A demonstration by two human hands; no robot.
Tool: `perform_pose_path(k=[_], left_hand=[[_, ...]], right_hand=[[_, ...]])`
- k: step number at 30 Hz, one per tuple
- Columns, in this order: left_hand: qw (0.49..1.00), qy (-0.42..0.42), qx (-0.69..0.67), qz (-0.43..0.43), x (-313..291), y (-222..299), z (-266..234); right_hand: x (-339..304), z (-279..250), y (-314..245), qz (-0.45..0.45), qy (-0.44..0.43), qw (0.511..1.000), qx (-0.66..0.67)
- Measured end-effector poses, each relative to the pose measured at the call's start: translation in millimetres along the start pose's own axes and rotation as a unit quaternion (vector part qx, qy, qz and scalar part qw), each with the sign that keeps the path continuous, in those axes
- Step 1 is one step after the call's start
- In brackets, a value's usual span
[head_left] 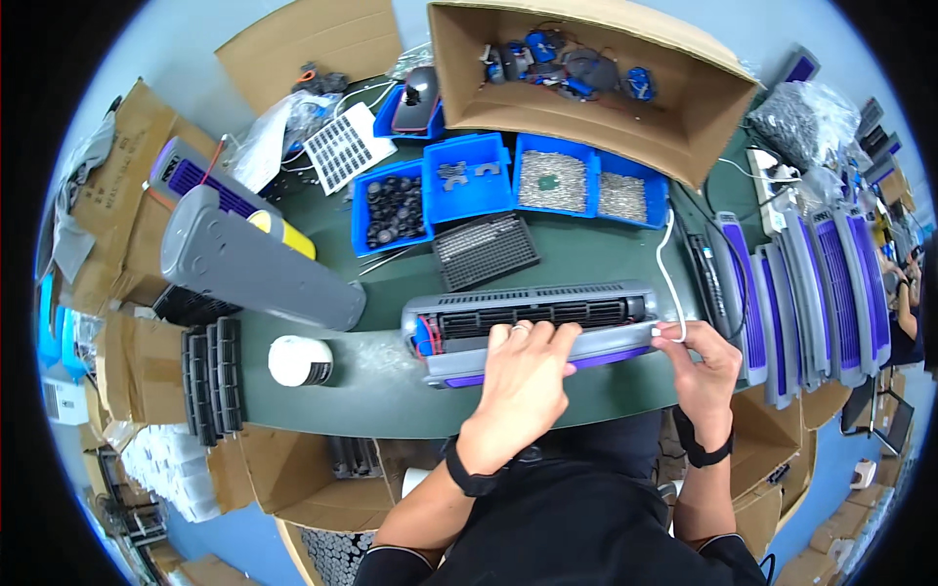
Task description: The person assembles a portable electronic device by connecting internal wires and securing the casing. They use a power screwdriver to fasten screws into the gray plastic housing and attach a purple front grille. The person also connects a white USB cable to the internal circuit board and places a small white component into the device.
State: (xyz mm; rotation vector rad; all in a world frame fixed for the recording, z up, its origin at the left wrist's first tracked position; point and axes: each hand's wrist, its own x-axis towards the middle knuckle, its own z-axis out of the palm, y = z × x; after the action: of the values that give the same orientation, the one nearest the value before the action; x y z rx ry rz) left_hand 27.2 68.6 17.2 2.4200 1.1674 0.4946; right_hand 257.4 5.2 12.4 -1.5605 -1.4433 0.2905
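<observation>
Open grey-purple unit [596,317] is set lengthwise on the green surface [381,400], right in front of the person; black roller is exposed, red wires [427,339] are seen at its left end. Left hand [526,376] is laid over the unit's front, fingers across the edge of the opening; can't tell if the front is gripped or just pressed. At the right end, white cable [661,256] is pinched near its tip between thumb and index of right hand [705,363], just beside the housing.

Behind the unit: black grid tray [486,252], then a row of blue bins, with black parts [394,207] in the leftmost and silver pins [552,179] in the two rightmost. Large carton [705,107] is placed beyond, blue-and-grey parts inside. To the left: grey casing [259,264] and white tub [290,361]. Purple-grey panels [835,293] are lined up at right.
</observation>
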Motion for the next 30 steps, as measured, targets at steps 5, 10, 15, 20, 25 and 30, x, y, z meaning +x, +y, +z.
perform_pose_path(k=[5, 10, 15, 20, 25, 30], left_hand=[[1.0, 0.005, -0.007, 0.005, 0.4, -2.6, 2.1], [1.0, 0.007, -0.01, 0.005, -0.2, -2.7, 3.9], [1.0, 0.009, -0.013, 0.007, 0.3, -3.6, 4.1], [1.0, 0.008, -0.014, 0.006, 0.0, -2.8, 2.6], [1.0, 0.016, -0.013, 0.012, -0.5, -3.4, 4.1], [1.0, 0.014, -0.013, 0.01, -0.2, -3.1, 4.0]], right_hand=[[3.2, 4.7, -4.2, -0.012, -0.014, 0.999, -0.038], [3.2, 3.3, -7.4, 0.017, -0.026, 0.999, -0.031], [1.5, 5.8, -8.3, 0.02, -0.019, 0.999, -0.028], [0.0, 5.0, -6.5, 0.01, -0.024, 0.999, -0.031], [-0.3, 4.0, -11.1, 0.017, -0.029, 0.999, -0.031], [-0.1, 2.6, -12.2, 0.012, -0.036, 0.999, -0.026]])
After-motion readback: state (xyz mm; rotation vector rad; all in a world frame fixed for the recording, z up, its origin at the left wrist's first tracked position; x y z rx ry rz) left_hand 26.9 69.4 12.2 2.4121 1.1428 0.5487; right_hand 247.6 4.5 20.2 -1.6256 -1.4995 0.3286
